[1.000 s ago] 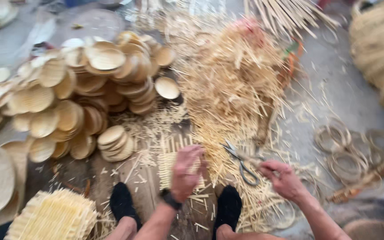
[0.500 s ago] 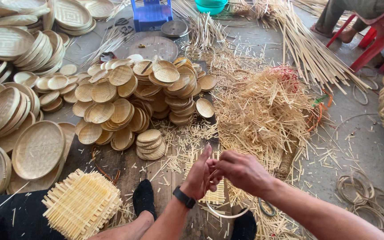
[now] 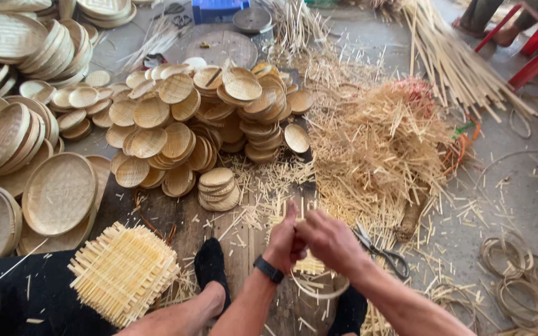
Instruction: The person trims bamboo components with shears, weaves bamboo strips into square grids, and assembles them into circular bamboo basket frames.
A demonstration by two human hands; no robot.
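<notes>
Both hands meet just in front of the scissors; the left hand and right hand press fingers together around a small woven bamboo mat with a thin hoop beneath; a stack of small baskets sits beyond.

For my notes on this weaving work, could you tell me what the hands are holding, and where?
Both hands, left hand and right hand, grip a small woven bamboo piece with its hoop at its upper edge.

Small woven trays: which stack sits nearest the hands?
The short stack of small woven trays, standing alone on the dark board just ahead of the left hand, apart from the big heap.
</notes>
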